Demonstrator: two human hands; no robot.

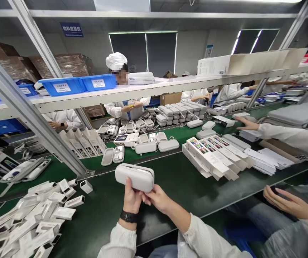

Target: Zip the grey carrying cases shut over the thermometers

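Note:
I hold a light grey zip case [134, 177] up in front of me over the green conveyor belt [175, 179]. My left hand [131, 199], with a black watch on its wrist, grips the case from below. At the case's lower right edge my right hand [157, 198] pinches it, fingers closed. The case looks shut. More grey cases [168, 145], some open, lie on the far belt.
A heap of small white boxes [27, 222] lies at my left. Printed cartons [213, 154] and paper stacks [266, 159] sit at right. A neighbour's hands [288, 202] are at right; other workers in white stand across the belt. A slanted metal frame post [33, 114] crosses at left.

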